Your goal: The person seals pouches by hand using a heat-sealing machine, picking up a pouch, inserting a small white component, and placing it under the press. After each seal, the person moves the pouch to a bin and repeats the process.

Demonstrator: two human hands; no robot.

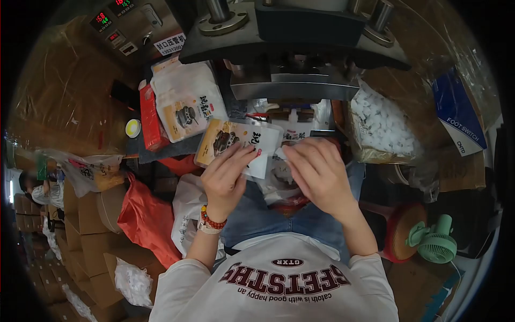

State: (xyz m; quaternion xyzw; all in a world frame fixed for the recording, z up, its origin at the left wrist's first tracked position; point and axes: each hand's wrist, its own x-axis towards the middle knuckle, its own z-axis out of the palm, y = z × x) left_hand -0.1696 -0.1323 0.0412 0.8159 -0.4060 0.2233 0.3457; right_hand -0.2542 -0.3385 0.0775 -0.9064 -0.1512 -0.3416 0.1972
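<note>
My left hand (228, 174) lies over a printed pouch (214, 140), its fingers closed on the pouch's lower side. The pouch is white and yellow with a dark picture and black lettering. At the pouch's right end, my right hand (317, 172) pinches a small white piece (280, 154), partly hidden by the fingertips. More clear packaging (281, 185) lies beneath my hands, above my lap. Just beyond is the sealing machine's metal bar (295, 88), with a small white part (293, 116) below it.
A stack of similar pouches (185, 102) and a red box (152, 115) lie at the left. On the right are a box of small white pieces (383, 126), a blue-and-white box (456, 110) and a green fan (435, 240). Another person (48, 193) is far left.
</note>
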